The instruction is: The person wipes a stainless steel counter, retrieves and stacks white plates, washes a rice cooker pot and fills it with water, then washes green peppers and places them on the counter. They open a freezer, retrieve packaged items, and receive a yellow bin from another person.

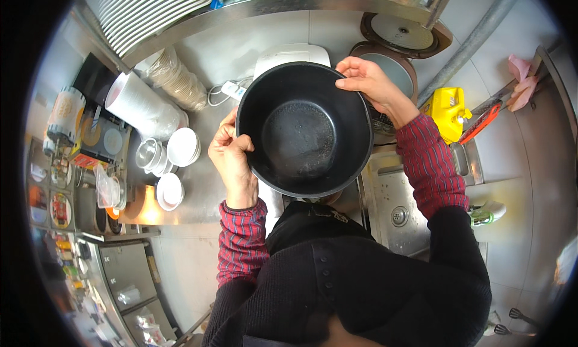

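A black rice-cooker inner pot (300,137) is held up in front of my body, its opening facing me. Drops and specks show on its bottom, with no food inside. My left hand (234,155) grips the rim at the left, thumb over the edge. At the upper right, my right hand (368,80) pinches the same rim between thumb and fingers. Behind my right hand stands a rice cooker (392,69) with its lid (403,31) raised. Part of the cooker is hidden by the pot and my hand.
A steel sink (399,216) lies at the right, beside a yellow jug (445,112) and a red-framed grater (481,121). Stacked white bowls (184,147) and wrapped containers (142,105) stand on the left steel counter (205,184). Plates (149,13) line the shelf above.
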The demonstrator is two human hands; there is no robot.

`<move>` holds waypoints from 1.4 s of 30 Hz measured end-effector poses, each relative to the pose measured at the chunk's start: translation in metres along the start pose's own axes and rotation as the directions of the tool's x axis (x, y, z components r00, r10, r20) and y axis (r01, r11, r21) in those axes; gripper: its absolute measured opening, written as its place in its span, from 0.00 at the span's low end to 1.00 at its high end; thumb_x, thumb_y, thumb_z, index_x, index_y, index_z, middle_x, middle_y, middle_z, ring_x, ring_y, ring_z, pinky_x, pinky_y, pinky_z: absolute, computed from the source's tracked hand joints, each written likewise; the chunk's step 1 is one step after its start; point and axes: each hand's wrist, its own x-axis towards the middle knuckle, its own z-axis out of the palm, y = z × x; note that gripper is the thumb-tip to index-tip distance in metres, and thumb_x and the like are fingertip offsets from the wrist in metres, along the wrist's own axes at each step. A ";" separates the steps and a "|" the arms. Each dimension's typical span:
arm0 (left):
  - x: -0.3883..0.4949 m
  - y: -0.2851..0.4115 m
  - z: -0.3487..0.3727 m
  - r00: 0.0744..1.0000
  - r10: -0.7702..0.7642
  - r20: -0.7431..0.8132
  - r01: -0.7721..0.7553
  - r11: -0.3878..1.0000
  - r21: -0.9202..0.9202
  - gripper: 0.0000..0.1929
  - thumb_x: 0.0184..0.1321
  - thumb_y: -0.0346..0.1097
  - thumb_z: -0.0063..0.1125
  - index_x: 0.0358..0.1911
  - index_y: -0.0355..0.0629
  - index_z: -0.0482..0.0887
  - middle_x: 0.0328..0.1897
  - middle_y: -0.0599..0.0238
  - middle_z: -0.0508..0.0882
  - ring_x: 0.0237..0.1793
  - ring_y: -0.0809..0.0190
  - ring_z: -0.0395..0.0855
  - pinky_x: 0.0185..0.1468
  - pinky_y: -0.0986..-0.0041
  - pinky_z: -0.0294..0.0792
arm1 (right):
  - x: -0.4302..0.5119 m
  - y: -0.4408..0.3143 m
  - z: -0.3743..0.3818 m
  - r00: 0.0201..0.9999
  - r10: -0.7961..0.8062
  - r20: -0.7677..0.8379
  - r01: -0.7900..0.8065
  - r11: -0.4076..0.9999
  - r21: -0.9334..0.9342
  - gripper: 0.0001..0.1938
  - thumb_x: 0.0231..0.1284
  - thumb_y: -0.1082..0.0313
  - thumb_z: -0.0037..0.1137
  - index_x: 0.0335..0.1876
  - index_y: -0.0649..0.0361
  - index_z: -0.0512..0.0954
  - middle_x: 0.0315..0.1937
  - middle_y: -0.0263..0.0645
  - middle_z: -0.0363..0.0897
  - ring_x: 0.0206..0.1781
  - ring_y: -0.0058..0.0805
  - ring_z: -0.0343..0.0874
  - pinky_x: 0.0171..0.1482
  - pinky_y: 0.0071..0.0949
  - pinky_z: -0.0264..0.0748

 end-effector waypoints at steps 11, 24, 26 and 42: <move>0.050 -0.037 0.106 0.982 -0.021 0.187 0.051 0.986 -0.157 0.11 0.34 0.11 0.45 0.12 0.37 0.70 0.57 0.44 0.78 0.50 0.57 0.79 0.48 0.77 0.70 | -0.100 -0.033 -0.056 0.853 0.120 -0.507 -0.075 0.991 0.108 0.06 0.63 0.64 0.59 0.33 0.54 0.75 0.24 0.27 0.78 0.20 0.13 0.74 0.22 0.13 0.68; 0.110 -0.113 0.210 0.778 -0.452 0.436 0.424 0.890 0.167 0.03 0.57 0.28 0.60 0.33 0.40 0.79 0.33 0.67 0.79 0.40 0.63 0.75 0.53 0.46 0.65 | -0.102 -0.003 -0.188 0.691 0.316 -0.650 -0.036 0.913 0.405 0.06 0.65 0.70 0.52 0.33 0.63 0.75 0.20 0.31 0.79 0.13 0.18 0.72 0.14 0.13 0.67; 0.124 -0.123 0.221 0.721 -0.549 0.422 0.509 0.834 0.215 0.06 0.57 0.29 0.61 0.35 0.39 0.78 0.36 0.65 0.77 0.42 0.63 0.72 0.51 0.50 0.65 | -0.098 0.001 -0.206 0.713 0.368 -0.598 -0.051 0.877 0.479 0.07 0.65 0.68 0.52 0.30 0.58 0.74 0.18 0.29 0.77 0.12 0.15 0.65 0.15 0.12 0.63; 0.182 -0.204 0.246 0.660 -0.529 0.533 0.609 0.793 0.031 0.02 0.60 0.22 0.54 0.35 0.34 0.79 0.38 0.60 0.79 0.43 0.61 0.75 0.51 0.71 0.71 | -0.061 0.016 -0.258 0.720 0.252 -0.646 0.037 0.916 0.399 0.04 0.59 0.74 0.56 0.30 0.59 0.74 0.24 0.33 0.79 0.23 0.20 0.76 0.26 0.18 0.76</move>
